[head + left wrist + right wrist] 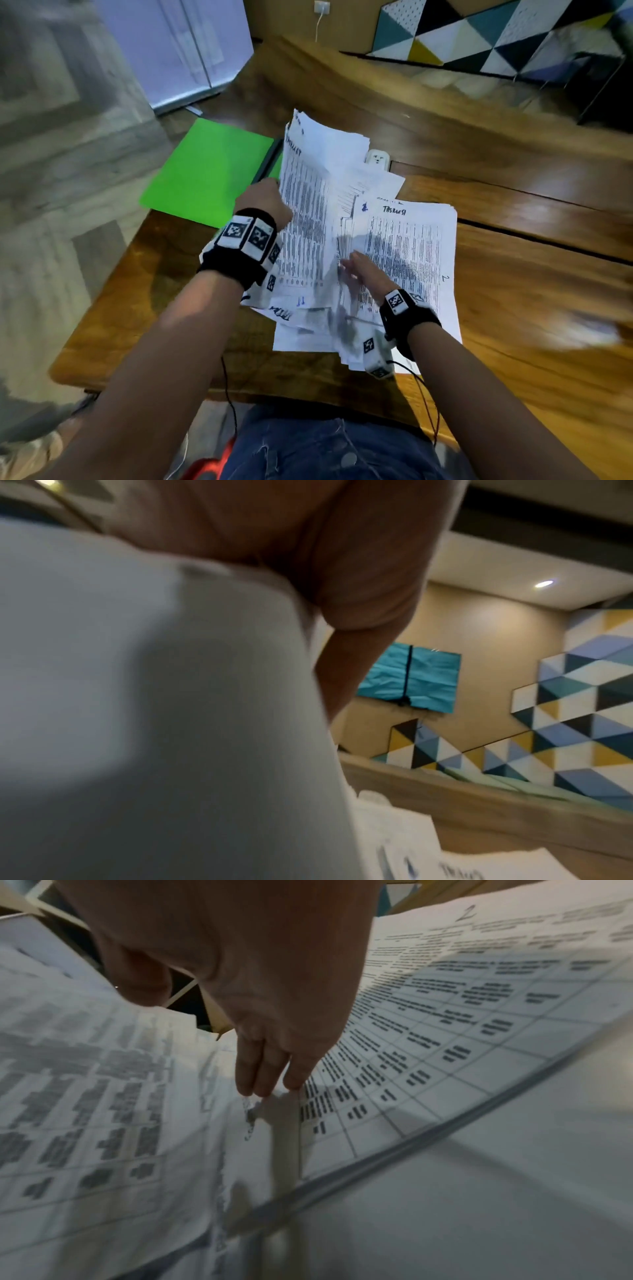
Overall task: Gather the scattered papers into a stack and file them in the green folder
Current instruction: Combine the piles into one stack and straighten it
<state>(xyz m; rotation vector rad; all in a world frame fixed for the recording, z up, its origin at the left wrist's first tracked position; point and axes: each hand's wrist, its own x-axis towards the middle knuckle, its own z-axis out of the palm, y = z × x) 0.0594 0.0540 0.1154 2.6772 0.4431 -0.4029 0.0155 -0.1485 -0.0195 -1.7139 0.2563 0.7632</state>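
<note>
Your left hand (265, 202) is raised ahead of your bare left forearm (164, 349), its back toward you, and its fingers close on the edge of a lifted sheaf of papers (308, 205). Your right hand (364, 274) lies lower and nearer your body, palm down; its fingers (263, 1069) are straight, held together, and their tips touch the printed sheets. Your right thumb (143, 980) stands apart to the side. Each wrist wears a black band (406, 317) with coded markers. Your right forearm (479, 394) is bare too.
</note>
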